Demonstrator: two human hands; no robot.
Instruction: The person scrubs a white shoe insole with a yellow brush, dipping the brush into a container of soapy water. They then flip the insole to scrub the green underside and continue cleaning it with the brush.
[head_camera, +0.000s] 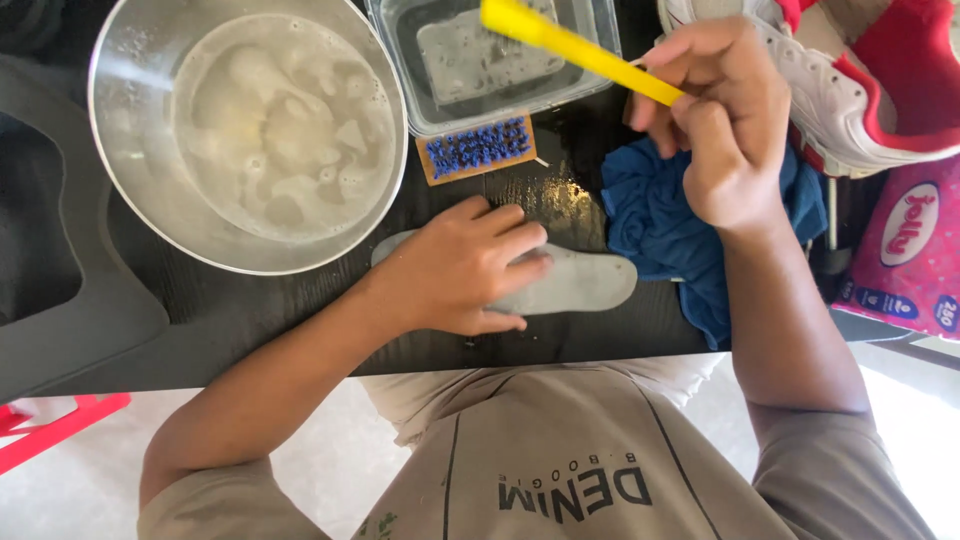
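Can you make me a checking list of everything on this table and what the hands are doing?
Surface: black table, wet patches near the brush.
Job's things: grey shoe insole lying flat; yellow-handled tool, its far end out of view.
Clutter: metal bowl of soapy water; clear plastic tub with water; wooden scrub brush, blue bristles up; blue cloth; white-and-red sneaker; pink packet.
Hands: left hand pressing the insole; right hand gripping the yellow handle.
Cables: nothing seen.
Surroundings: pale floor, red frame.
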